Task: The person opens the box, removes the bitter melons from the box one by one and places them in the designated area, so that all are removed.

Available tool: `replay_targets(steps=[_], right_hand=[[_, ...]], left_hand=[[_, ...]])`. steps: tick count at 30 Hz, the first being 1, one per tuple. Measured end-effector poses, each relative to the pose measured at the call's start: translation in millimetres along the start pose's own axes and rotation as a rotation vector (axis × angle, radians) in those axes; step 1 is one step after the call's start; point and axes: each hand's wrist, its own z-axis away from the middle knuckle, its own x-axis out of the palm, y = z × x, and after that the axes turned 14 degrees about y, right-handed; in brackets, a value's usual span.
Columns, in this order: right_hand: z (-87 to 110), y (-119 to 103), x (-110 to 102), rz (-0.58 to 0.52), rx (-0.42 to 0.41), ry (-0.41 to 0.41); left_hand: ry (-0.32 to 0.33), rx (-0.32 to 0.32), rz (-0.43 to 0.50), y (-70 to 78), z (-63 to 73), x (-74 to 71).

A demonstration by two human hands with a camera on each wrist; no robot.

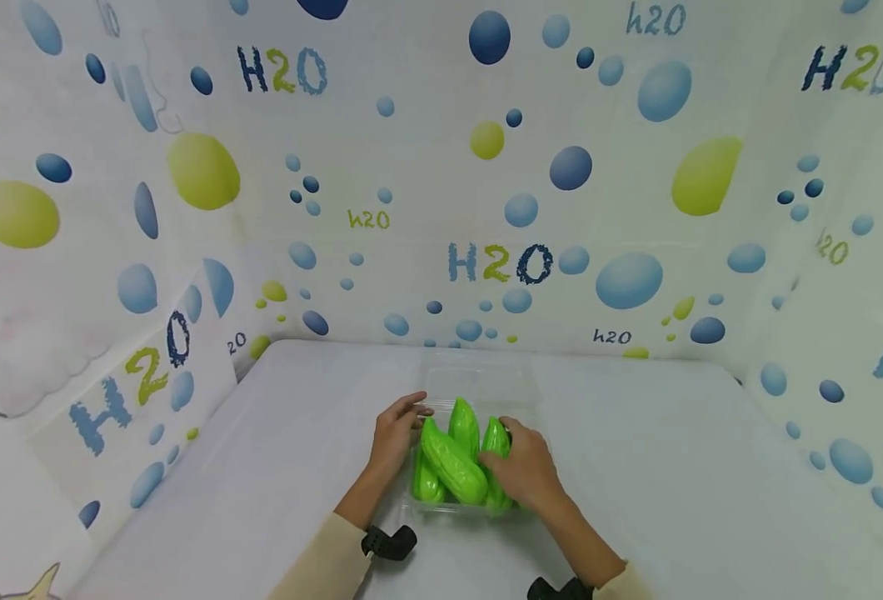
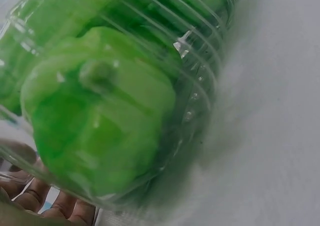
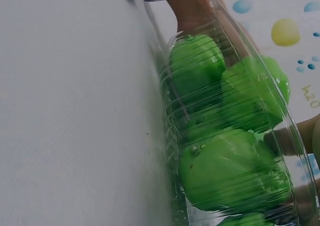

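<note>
A clear tray (image 1: 479, 379) at the lower centre of the head view held several green gourds (image 1: 452, 458). The left hand (image 1: 395, 437) gripped its left rim; the right hand (image 1: 526, 467) curled over the rightmost gourds.

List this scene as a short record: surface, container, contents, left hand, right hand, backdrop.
surface: white table
container: clear plastic tray with ribbed walls, standing on the table
contents: several bright green ridged toy vegetables, piled above the rim
left hand: left hand holds the tray's left side, fingers at the rim
right hand: right hand lies over the vegetables on the tray's right side
backdrop: white walls printed with blue and yellow bubbles and H2O lettering
</note>
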Motion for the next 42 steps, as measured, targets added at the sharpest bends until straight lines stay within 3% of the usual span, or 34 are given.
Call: replay_targets(steps=[2, 6, 9, 13, 17, 28, 42], right_hand=[[-1.4, -0.1, -1.8, -0.004, -0.003, 0.000], [-3.5, 0.2, -3.7, -0.015, -0.003, -0.010], [-2.6, -0.5, -4.6, -0.035, 0.008, -0.011], [-0.8, -1.2, -5.2, -0.059, 0.028, -0.005], [-0.3, -0.3, -6.1, -0.089, 0.045, 0.000], [-3.3, -0.4, -7.3, -0.147, 0.023, 0.038], [-3.3, -0.1, -6.4, -0.263, 0.099, 0.050]], left_hand=[[-0.005, 0.005, 0.004, -0.1, -0.9, 0.8], [-0.037, 0.022, 0.017, 20.8, 10.3, -4.4], [-0.056, 0.018, 0.025, 26.4, 12.7, -6.4], [-0.042, 0.010, 0.022, 6.1, 3.1, -2.5], [-0.031, 0.018, 0.000, -0.8, 2.4, -0.8], [-0.039, 0.008, 0.019, 1.0, 0.4, -1.0], [-0.052, -0.001, 0.014, 3.0, 0.4, -4.4]])
